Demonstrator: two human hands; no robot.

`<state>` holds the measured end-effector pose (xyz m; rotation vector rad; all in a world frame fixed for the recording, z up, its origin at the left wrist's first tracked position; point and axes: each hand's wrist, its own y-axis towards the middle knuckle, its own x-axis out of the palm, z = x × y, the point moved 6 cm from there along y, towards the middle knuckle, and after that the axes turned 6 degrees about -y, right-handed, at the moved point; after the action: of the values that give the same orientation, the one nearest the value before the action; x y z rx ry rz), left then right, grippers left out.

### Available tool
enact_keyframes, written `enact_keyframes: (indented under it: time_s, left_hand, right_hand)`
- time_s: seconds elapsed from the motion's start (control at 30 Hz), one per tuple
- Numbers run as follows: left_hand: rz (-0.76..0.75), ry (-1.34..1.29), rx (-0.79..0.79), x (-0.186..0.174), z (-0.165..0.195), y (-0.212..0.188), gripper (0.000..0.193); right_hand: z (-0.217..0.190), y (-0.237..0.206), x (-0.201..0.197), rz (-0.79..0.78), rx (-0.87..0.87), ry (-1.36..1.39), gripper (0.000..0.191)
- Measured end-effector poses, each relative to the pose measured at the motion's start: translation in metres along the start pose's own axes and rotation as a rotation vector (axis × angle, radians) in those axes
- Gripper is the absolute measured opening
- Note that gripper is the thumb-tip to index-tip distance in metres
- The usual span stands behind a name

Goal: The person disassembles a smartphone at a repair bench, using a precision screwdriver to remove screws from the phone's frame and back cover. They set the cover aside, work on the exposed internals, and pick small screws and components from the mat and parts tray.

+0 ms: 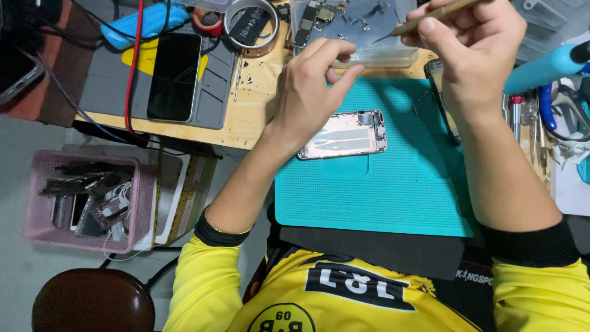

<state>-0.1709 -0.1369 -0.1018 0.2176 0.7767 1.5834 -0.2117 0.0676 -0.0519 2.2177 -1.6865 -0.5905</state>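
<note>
Overhead view of a repair worktop (258, 117), a pale wooden surface with dark stains, seen from the person's head. A teal perforated mat (381, 184) covers the near middle of the worktop, and its near edge lies over a black mat (369, 249). On the teal mat lies an opened phone housing (344, 135), flat, inner side up, pinkish metal with small parts at its far end. The left hand (310, 86) hovers just beyond the housing, over the far-left corner of the teal mat; its fingers (326, 52) are curled, thumb and forefinger close together but apart, and whether they hold anything small cannot be told. The right hand (473, 43) is raised above the far edge of the mat, its fingers pressed together around a slender brass-coloured tool (424, 17) whose fine tip points left over a clear plastic tray (369, 37) of loose phone parts. At far left, a grey mat (110, 86) carries a dark-screened phone (175, 77), face up, with a red cable (132, 61) running beside it. A tape roll (251, 27) sits near the tray. Hand tools (541, 117) crowd the right edge. Below the worktop on the left, a pink basket (80, 203) of scrap parts stands on a grey floor (24, 276), near a brown round stool (92, 301).
</note>
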Motion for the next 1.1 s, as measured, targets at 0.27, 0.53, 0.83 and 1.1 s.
enact_keyframes:
  time_s: [0.27, 0.53, 0.83, 1.1]
  left_hand:
    - [-0.028, -0.45, -0.115, 0.011, 0.023, -0.012, 0.018]
    - [-0.019, -0.461, -0.072, 0.01, 0.058, -0.026, 0.012]
    - [0.031, -0.347, 0.032, 0.002, 0.083, -0.033, 0.009]
    - [0.026, -0.293, 0.079, 0.001, 0.094, -0.037, 0.009]
  right_hand:
    - [-0.031, -0.036, -0.01, 0.016, -0.02, 0.063, 0.015]
    - [-0.063, -0.063, -0.01, 0.042, -0.031, 0.015, 0.019]
    - [-0.085, -0.074, -0.005, 0.033, -0.04, 0.001, 0.019]
    - [-0.093, -0.079, -0.006, 0.018, -0.044, -0.023, 0.018]
